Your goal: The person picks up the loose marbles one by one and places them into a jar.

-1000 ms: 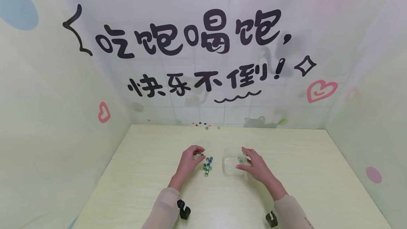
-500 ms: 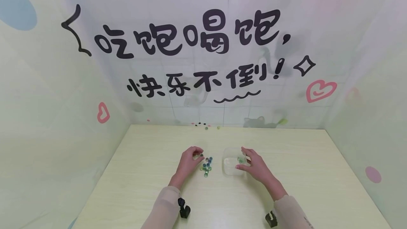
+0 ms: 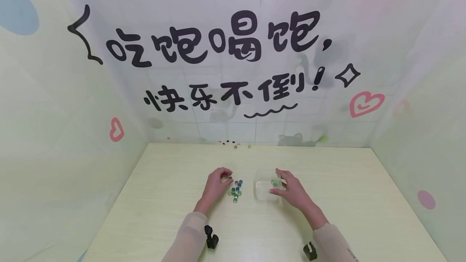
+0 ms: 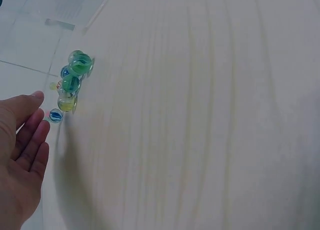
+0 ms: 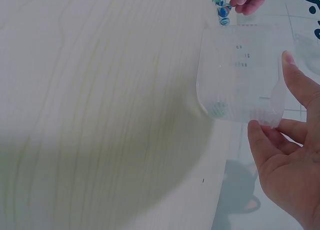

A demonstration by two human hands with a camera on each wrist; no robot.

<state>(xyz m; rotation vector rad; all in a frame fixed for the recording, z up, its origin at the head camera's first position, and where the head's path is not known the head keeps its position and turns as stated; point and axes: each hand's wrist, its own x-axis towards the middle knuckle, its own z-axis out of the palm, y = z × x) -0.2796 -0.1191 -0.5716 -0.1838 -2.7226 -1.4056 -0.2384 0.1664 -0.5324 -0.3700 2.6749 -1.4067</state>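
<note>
My left hand is beside a cluster of glass marbles on the table. Its thumb and fingers are bent around a dark blue marble; in the left wrist view the thumb is apart from this marble, and a fingertip is close behind it. My right hand holds a clear plastic container at its right side, thumb on one side and fingers on the other. The container stands right of the cluster. A few greenish marbles show inside it, blurred through the plastic in the right wrist view.
Two more marbles, one green and one yellowish, are at the table's back edge by the printed backdrop. Light curtains flank the pale wooden table at left and right.
The view has shifted very slightly. The hands, container and marbles hold their places.
</note>
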